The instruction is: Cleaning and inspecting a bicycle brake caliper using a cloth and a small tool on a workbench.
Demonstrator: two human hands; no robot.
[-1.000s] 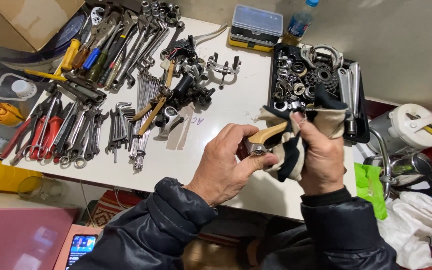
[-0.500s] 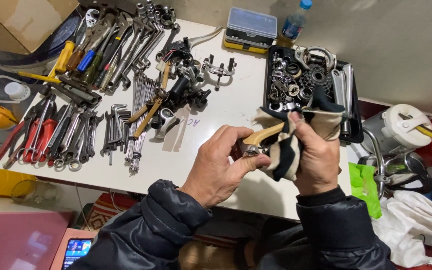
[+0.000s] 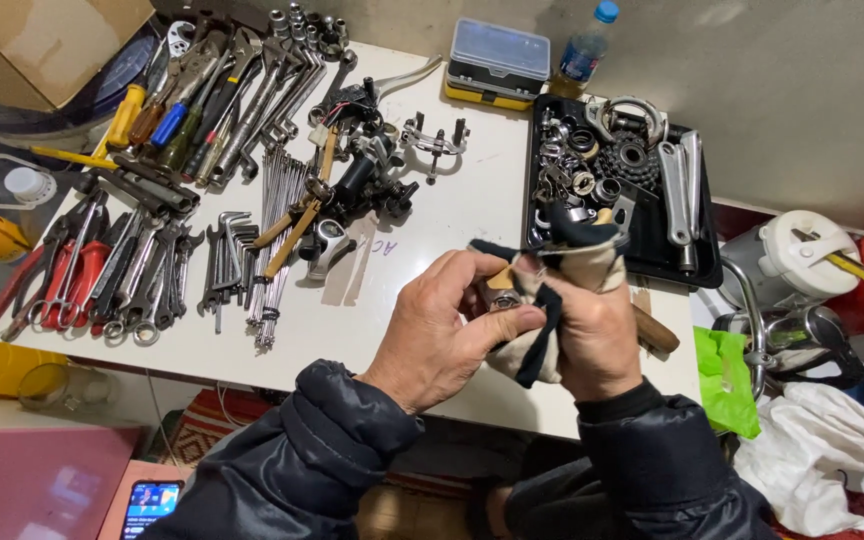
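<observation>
White surface (image 3: 422, 250) crowded with tools. Wooden-handled tool (image 3: 652, 330) wrapped in cloth (image 3: 542, 350), clamped by right hand (image 3: 592, 335). Metal end pinched by left hand (image 3: 442, 335) fingers (image 3: 502, 322). Black parts tray (image 3: 702, 270) just beyond.

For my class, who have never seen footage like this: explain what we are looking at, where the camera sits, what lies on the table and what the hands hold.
There is no machine here, only a person with two bare hands. The single camera sits on the person's head and looks down. The left hand pinches a small metal part, while the right hand grips a cloth and a wooden-handled tool. Below them is a white table. On it lie rows of wrenches, screwdrivers, a bundle of thin metal rods, a black tray of metal parts, a small yellow case and a plastic bottle.
</observation>
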